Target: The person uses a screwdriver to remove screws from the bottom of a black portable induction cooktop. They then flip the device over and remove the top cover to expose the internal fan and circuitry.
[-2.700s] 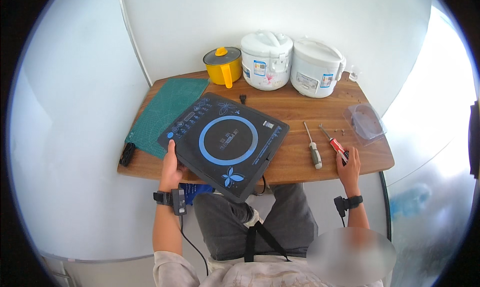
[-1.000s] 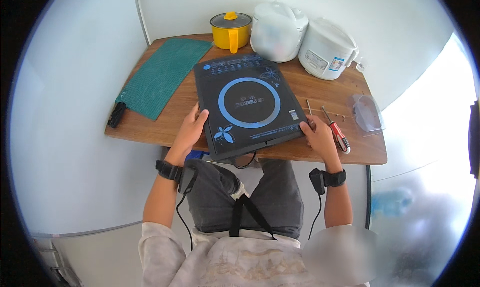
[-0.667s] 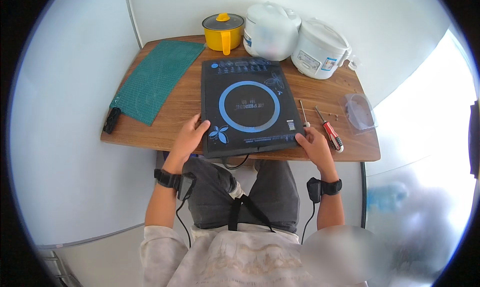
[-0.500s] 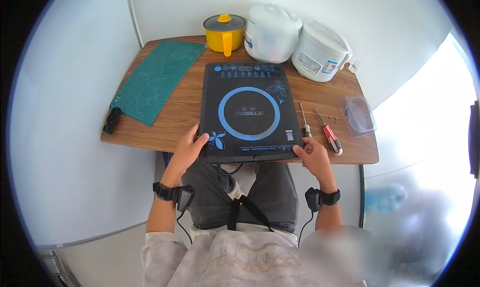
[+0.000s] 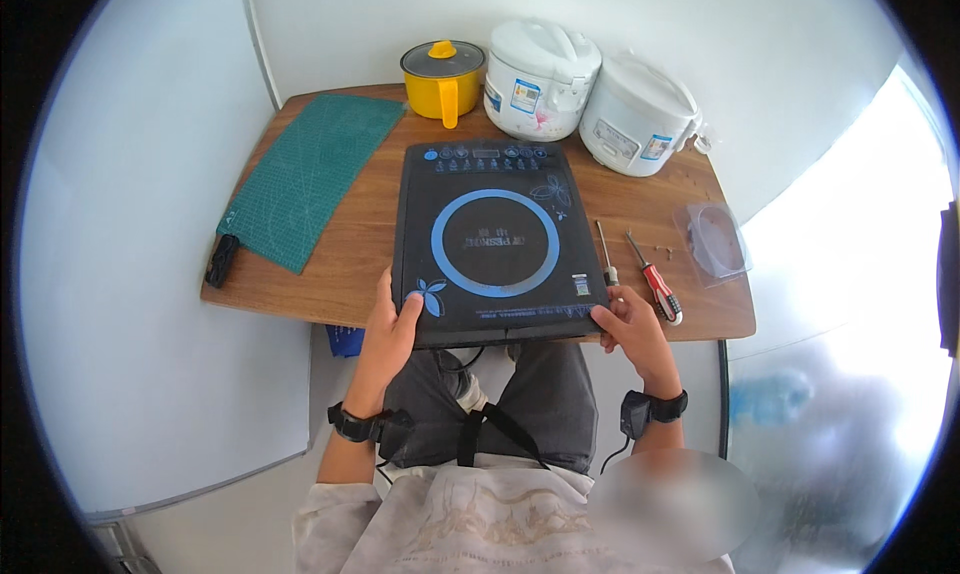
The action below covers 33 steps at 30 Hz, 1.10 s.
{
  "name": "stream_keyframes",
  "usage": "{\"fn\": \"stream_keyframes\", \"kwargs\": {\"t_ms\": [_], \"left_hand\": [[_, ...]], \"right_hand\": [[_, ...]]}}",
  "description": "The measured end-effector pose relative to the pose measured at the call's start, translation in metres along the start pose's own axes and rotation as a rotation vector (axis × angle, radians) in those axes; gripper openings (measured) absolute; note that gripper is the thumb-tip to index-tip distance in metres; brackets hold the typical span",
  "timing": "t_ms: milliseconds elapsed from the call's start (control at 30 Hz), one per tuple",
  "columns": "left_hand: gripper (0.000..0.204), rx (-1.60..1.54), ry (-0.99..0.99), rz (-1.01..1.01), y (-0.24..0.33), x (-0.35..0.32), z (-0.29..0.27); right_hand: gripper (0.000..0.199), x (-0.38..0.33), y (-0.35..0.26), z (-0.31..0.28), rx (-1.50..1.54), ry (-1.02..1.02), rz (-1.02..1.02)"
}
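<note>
White walls enclose a wooden desk [image 5: 330,264]. The induction cooktop [image 5: 495,239] lies flat, near edge overhanging. Left hand [image 5: 392,324] and right hand [image 5: 632,326] clasp its near corners. Likely rigid, moderately heavy, with a slippery, breakable glass top: support both edges. Screwdrivers [image 5: 655,291] lie beside it.

Bright, even daylight. Strong glare at right, washing out that side. Soft shadows under table [image 5: 300,299]. Fisheye bending at rim, black vignette corners. Centre sharp; blurred patch at lower right.
</note>
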<state>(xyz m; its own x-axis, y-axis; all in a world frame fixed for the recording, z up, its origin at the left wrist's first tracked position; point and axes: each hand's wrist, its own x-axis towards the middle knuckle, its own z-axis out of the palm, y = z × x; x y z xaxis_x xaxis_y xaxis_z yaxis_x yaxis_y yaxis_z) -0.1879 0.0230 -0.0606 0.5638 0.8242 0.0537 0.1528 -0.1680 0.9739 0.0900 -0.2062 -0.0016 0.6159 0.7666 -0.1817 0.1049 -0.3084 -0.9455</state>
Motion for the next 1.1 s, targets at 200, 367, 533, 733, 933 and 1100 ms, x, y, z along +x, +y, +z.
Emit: {"fn": "stream_keyframes", "kwargs": {"t_ms": [200,367,533,733,933,1100], "left_hand": [[0.070,0.053,0.064,0.056,0.006,-0.003,-0.002],[0.072,-0.017,0.062,0.013,0.026,-0.004,-0.004],[0.073,0.019,0.111,0.098,0.016,-0.005,0.010],[0.063,0.035,0.130,0.185,0.014,-0.012,0.002],[0.047,-0.004,0.199,0.193,0.037,-0.030,-0.018],[0.041,-0.045,0.364,0.076,0.027,-0.044,-0.019]], "right_hand": [[0.042,0.003,-0.006,-0.006,0.136,-0.111,0.076],[0.039,0.004,-0.006,0.003,0.355,-0.165,0.056],[0.037,0.012,0.012,-0.004,0.543,-0.174,0.030],[0.036,0.003,0.000,0.004,0.537,-0.180,-0.067],[0.042,-0.014,-0.039,0.017,0.499,-0.230,-0.151],[0.037,-0.011,-0.063,0.024,0.549,-0.342,-0.167]]}}
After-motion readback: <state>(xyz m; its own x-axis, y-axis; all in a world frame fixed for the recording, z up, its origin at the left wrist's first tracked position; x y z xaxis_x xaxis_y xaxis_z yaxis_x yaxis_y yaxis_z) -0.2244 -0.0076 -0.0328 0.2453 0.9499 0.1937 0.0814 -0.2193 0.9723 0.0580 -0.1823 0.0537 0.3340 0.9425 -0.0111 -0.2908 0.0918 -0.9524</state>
